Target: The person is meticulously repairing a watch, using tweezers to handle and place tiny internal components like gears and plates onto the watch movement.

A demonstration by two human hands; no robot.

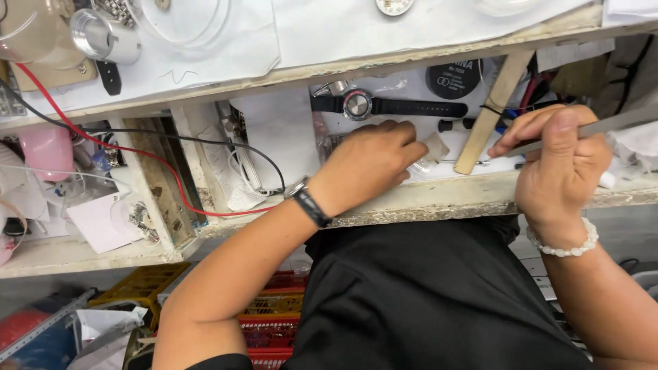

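Note:
My left hand point(370, 161) reaches into an open wooden drawer point(439, 195) under the workbench, its fingers closed on a small clear plastic bag point(433, 147). My right hand point(558, 161) hovers over the drawer's right end and grips thin metal tweezers point(603, 127) that point off to the right. A black-strapped wristwatch point(360, 105) lies in the drawer just beyond my left hand. A black band sits on my left wrist, a white bead bracelet on the right.
A flat wooden stick point(490, 113) leans across the drawer beside a round black tin point(454, 79). Red and black wires point(123, 147) trail into the left compartment with small parts. White paper covers the bench top point(343, 27). Yellow and red crates point(271, 318) stand on the floor.

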